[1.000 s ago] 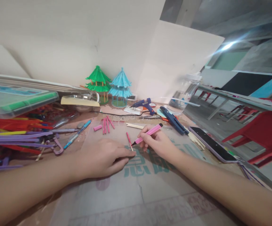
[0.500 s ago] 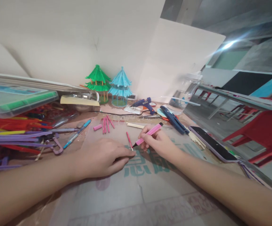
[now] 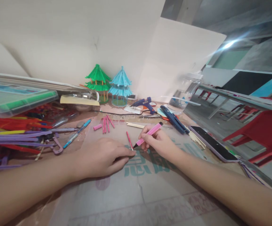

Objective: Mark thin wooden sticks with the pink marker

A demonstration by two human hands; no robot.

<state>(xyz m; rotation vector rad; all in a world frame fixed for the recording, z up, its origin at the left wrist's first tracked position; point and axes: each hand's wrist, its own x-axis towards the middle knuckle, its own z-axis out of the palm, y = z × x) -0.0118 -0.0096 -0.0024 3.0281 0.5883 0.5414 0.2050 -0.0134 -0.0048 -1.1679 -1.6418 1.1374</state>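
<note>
My right hand (image 3: pixel 156 140) is closed around a pink felt-tip marker with black ends (image 3: pixel 149 134), its tip down at a slim, mostly pink stick (image 3: pixel 129 139) lying on a translucent plastic sheet (image 3: pixel 98 204) straight in front of me. My left hand (image 3: pixel 103 157) lies loosely open, palm down, gripping nothing, its index fingertip pressed on the stick's near end. I judge this stick nearly coloured: the far length is pink, and only a short pale stretch by my fingertip is left. Four slim pink sticks (image 3: pixel 108 124) beside a pink cylindrical marker cap (image 3: pixel 97 127) look done to me. The pale, bare sticks (image 3: pixel 135 125) beyond my right hand carry no pink. For writing, the sheet bears big green printed characters (image 3: pixel 137 168), probably Chinese, though they are blurred and partly covered, so I can't read them; its reddish print (image 3: pixel 204 202) is too faint. The bluish label (image 3: pixel 15 89) on the clear plastic box with a green edge (image 3: pixel 29 102) is illegible too, and I see no brand on the marker.
</note>
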